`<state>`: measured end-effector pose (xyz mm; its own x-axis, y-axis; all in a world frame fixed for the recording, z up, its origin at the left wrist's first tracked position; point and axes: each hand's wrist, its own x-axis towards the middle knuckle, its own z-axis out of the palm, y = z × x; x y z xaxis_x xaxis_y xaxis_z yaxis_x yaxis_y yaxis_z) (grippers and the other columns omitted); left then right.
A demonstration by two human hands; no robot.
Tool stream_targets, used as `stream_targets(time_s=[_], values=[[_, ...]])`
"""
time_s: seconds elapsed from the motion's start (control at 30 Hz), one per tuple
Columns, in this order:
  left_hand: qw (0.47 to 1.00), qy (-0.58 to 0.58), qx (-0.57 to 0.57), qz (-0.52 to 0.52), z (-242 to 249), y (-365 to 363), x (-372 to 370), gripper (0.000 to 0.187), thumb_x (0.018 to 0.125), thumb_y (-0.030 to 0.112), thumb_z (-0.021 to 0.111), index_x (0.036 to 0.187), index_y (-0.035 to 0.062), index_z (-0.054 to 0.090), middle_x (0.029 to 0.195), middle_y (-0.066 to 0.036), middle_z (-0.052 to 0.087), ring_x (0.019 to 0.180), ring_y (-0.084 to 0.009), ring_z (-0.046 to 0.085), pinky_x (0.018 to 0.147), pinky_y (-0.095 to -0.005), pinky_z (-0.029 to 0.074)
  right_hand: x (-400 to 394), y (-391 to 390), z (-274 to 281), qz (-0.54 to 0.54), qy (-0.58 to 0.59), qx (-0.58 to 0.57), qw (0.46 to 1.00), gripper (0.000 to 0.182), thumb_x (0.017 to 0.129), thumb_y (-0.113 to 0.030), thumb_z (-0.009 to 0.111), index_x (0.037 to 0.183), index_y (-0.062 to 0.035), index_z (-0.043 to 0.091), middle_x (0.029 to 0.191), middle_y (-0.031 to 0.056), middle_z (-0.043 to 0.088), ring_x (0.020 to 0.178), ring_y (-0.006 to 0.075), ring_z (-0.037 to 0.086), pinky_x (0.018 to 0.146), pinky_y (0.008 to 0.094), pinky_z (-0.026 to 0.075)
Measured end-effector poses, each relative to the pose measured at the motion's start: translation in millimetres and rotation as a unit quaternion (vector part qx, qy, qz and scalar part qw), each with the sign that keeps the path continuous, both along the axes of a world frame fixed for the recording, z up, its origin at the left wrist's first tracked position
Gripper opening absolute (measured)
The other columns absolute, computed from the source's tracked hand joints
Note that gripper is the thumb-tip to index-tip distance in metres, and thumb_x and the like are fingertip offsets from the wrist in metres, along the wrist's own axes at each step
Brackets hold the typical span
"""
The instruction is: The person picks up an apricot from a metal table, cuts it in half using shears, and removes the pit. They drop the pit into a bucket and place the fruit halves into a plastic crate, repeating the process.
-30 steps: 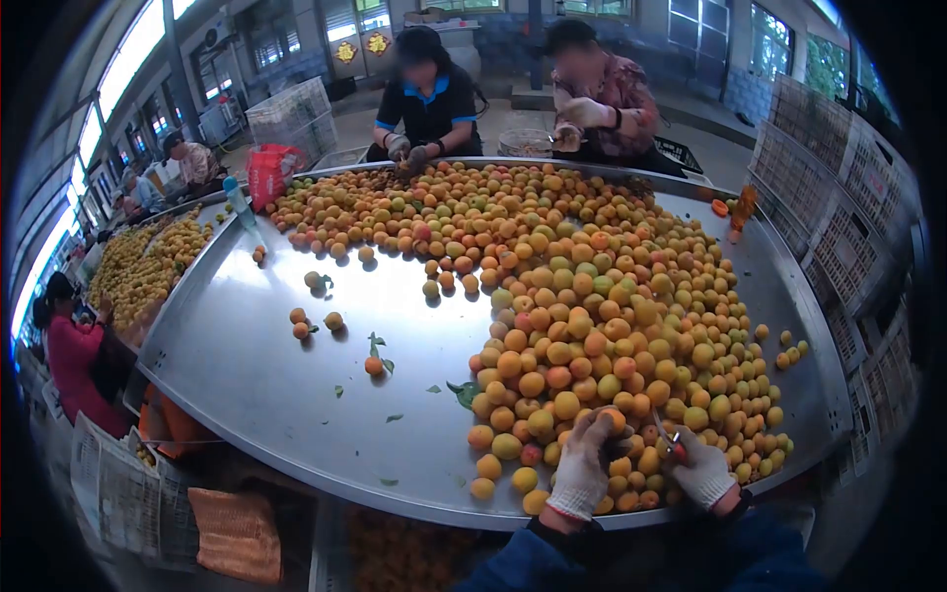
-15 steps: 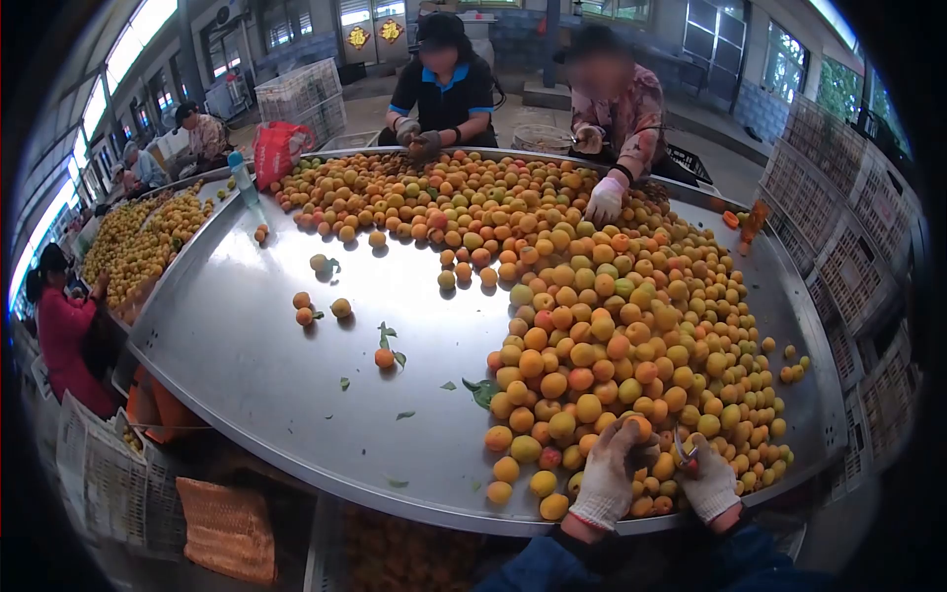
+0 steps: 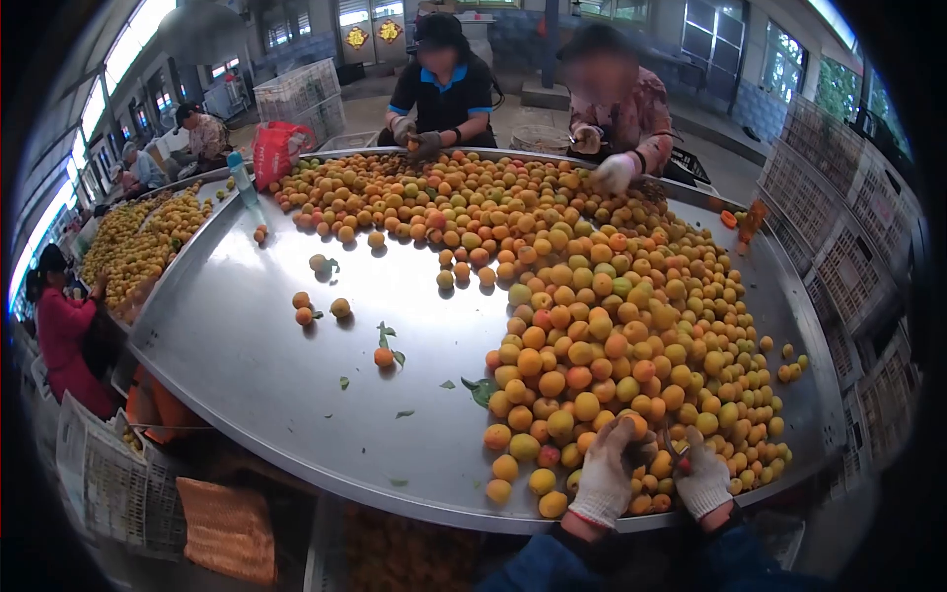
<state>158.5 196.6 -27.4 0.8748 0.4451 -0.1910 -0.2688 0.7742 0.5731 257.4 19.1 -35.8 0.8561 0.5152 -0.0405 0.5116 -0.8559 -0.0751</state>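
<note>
My left hand (image 3: pixel 604 478), in a white knitted glove with dirty fingertips, is closed around an orange-yellow apricot (image 3: pixel 636 426) at the near edge of the pile. Just right of it, my right hand (image 3: pixel 704 476), gloved alike, is closed on a small red-handled tool (image 3: pixel 682 461). The tool's narrow metal end points up toward the apricot, apparently apart from it; its exact kind is hard to make out. Both hands are low over the heap of apricots (image 3: pixel 631 335), which spreads across the right side of the metal table (image 3: pixel 326 395).
Two co-workers (image 3: pixel 444 89) (image 3: pixel 617 109) handle fruit at the far edge. Loose apricots and leaves (image 3: pixel 481 392) lie on the table. A bottle (image 3: pixel 242 176) and red bag (image 3: pixel 276 153) stand at the far left. Crates (image 3: pixel 838 217) are stacked right; a woven brick-coloured sack (image 3: pixel 225 531) lies below left.
My right hand has shifted slightly left with the tool, closer to the apricot in my left hand. The far-right co-worker's white glove has drawn back from the pile.
</note>
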Motion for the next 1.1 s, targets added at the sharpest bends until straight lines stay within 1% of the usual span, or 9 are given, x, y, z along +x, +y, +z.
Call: stream_targets(time_s=[0.27,0.33,0.43,0.6,0.63,0.73,0.87,1.0,1.1], values=[[0.981,-0.072,-0.18,0.018,-13.9,5.2,3.8,0.023,0.097,0.027,0.055,0.098,0.0054,0.062,0.092,-0.01,0.064,0.084,-0.0235,0.061,0.075,-0.0341,0.05,-1.5,-5.7,5.6,-0.013,0.048,0.018,0.999,0.054,0.081,-0.029,0.063,0.132,-0.021,0.045,0.098,0.0202,0.062,0.081,0.041,0.063,0.067,0.0496,0.051],[0.994,-0.045,-0.099,0.01,-3.3,5.5,-3.2,0.026,0.097,0.03,0.054,0.107,0.0062,0.061,0.097,-0.009,0.065,0.088,-0.0226,0.063,0.076,-0.0346,0.051,-2.7,-15.4,10.6,-0.008,0.049,0.134,0.99,0.048,0.081,-0.027,0.061,0.126,-0.017,0.05,0.095,0.0179,0.064,0.082,0.0385,0.063,0.069,0.0487,0.051],[0.988,-0.065,-0.136,-0.019,1.5,5.6,0.1,0.032,0.098,0.032,0.052,0.112,0.0041,0.059,0.097,-0.012,0.064,0.086,-0.0241,0.061,0.079,-0.037,0.05,3.5,-32.7,19.4,-0.06,0.071,0.273,0.958,0.051,0.077,-0.013,0.06,0.127,-0.0129,0.051,0.095,0.0177,0.062,0.088,0.0381,0.061,0.077,0.045,0.05],[0.996,0.017,-0.083,-0.013,5.0,-0.9,9.6,0.037,0.098,0.035,0.051,0.114,0.0032,0.058,0.096,-0.013,0.062,0.085,-0.0255,0.058,0.078,-0.0375,0.048,6.6,-37.7,23.0,0.024,0.151,0.149,0.977,0.054,0.077,-0.012,0.062,0.129,-0.0169,0.051,0.105,0.015,0.061,0.093,0.0352,0.062,0.079,0.0436,0.051],[0.998,-0.027,-0.052,-0.023,-5.2,1.2,9.4,0.037,0.097,0.036,0.052,0.113,0.0033,0.059,0.097,-0.014,0.062,0.085,-0.025,0.057,0.079,-0.0368,0.047,2.9,-39.1,17.9,0.066,0.154,0.135,0.977,0.055,0.076,-0.012,0.062,0.13,-0.0175,0.051,0.107,0.0146,0.061,0.095,0.0347,0.062,0.079,0.0434,0.051],[0.993,-0.009,-0.114,-0.008,-6.6,5.9,10.0,0.038,0.097,0.038,0.054,0.11,0.0019,0.059,0.095,-0.016,0.063,0.08,-0.0272,0.058,0.079,-0.0389,0.049,-3.7,-35.1,11.2,0.1,0.121,0.111,0.981,0.057,0.076,-0.012,0.063,0.13,-0.0167,0.049,0.107,0.0141,0.061,0.096,0.0349,0.062,0.079,0.0438,0.052],[0.997,0.019,-0.079,0.006,-9.4,8.7,9.0,0.035,0.095,0.039,0.056,0.102,0.004,0.059,0.097,-0.013,0.063,0.083,-0.0267,0.058,0.082,-0.0401,0.048,0.0,-26.1,20.0,0.075,0.137,0.068,0.985,0.055,0.076,-0.014,0.064,0.129,-0.0164,0.049,0.102,0.0205,0.059,0.089,0.0381,0.063,0.075,0.0454,0.052],[0.997,0.021,-0.07,0.011,-14.2,15.1,9.1,0.036,0.096,0.039,0.056,0.103,0.0042,0.059,0.096,-0.013,0.062,0.084,-0.027,0.058,0.082,-0.0409,0.048,3.4,-35.3,18.9,0.093,0.122,0.071,0.986,0.058,0.075,-0.014,0.065,0.13,-0.0164,0.049,0.1,0.0192,0.059,0.088,0.0385,0.063,0.075,0.0448,0.051],[0.998,0.025,-0.061,0.016,-9.1,15.2,11.2,0.036,0.096,0.039,0.054,0.104,0.004,0.059,0.097,-0.013,0.061,0.086,-0.0273,0.057,0.082,-0.0406,0.048,6.5,-48.4,15.0,0.052,0.107,0.187,0.975,0.057,0.072,-0.012,0.067,0.128,-0.0166,0.053,0.1,0.0146,0.062,0.09,0.0356,0.062,0.076,0.0428,0.051]])
